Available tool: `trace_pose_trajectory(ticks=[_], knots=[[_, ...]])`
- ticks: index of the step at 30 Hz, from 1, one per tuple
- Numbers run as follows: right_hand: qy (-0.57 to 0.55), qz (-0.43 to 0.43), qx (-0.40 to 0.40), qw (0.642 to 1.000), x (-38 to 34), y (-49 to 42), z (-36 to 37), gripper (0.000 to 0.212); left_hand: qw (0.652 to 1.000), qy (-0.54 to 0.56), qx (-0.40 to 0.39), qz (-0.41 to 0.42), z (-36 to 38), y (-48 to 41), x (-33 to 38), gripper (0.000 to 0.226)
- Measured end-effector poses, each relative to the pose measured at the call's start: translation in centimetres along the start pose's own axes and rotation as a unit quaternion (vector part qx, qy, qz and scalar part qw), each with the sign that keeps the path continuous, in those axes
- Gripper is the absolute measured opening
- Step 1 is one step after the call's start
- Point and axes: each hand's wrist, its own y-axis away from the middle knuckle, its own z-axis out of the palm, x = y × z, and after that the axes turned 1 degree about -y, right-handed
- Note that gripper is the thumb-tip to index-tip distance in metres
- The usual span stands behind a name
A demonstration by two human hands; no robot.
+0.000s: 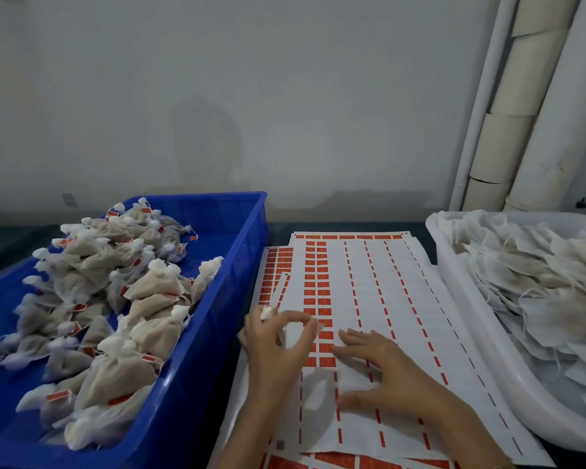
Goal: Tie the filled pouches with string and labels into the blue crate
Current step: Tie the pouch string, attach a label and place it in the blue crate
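A person is working at a table, the left hand (pixel 278 343) curling its fingers around a small white pouch (pixel 268 312) whose gathered top is poking out above the knuckles, over the left edge of the label sheet (pixel 386 282). The right hand (pixel 386 367) is lying flat on that sheet, fingers straight and spread, holding nothing. A blue crate (pixel 244 252) is sitting to the left, heaped with tied pouches (pixel 122 292); a white tub (pixel 454 282) of untied bags (pixel 538 282) is standing to the right.

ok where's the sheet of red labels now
Head view, centre: the label sheet lies between the blue crate on its left and the white tub on its right.
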Motion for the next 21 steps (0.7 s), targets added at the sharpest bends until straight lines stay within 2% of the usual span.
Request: trace_pose_trajectory(ticks=[2,5,8,10,14,17,19,21], knots=[[-0.071,-0.001,0.027,0.997,-0.4,0.1,-0.1,0.074,0.999,0.013,-0.042,-0.003,1.0,0.6,0.1,0.013],[-0.182,-0.022,0.101,0.978,-0.9,0.1,-0.3,0.048,0.995,0.023,-0.093,-0.030,2.1,1.6,0.1,0.013],[-0.194,-0.034,0.134,0.971,-1.1,0.0,-0.3,0.019,0.989,0.021,-0.140,-0.034,2.6,2.4,0.1,0.020],[-0.195,-0.032,0.145,0.969,-1.1,0.1,-0.3,0.008,0.985,0.030,-0.168,-0.030,2.3,2.5,0.0,0.030],[-0.210,-0.016,0.220,0.953,-0.5,0.4,-1.2,0.006,0.966,0.125,-0.224,-0.021,1.1,2.2,1.0,0.048],[-0.277,-0.046,0.283,0.917,0.1,0.6,-2.4,0.020,0.946,0.218,-0.230,-0.069,0.6,1.9,1.4,0.054],[-0.296,-0.084,0.275,0.911,-0.2,0.5,-2.7,0.026,0.937,0.232,-0.245,-0.089,0.6,1.9,1.5,0.049],[-0.288,-0.106,0.238,0.922,-0.4,0.2,-2.3,0.022,0.934,0.230,-0.262,-0.079,0.6,2.1,1.3,0.047]])
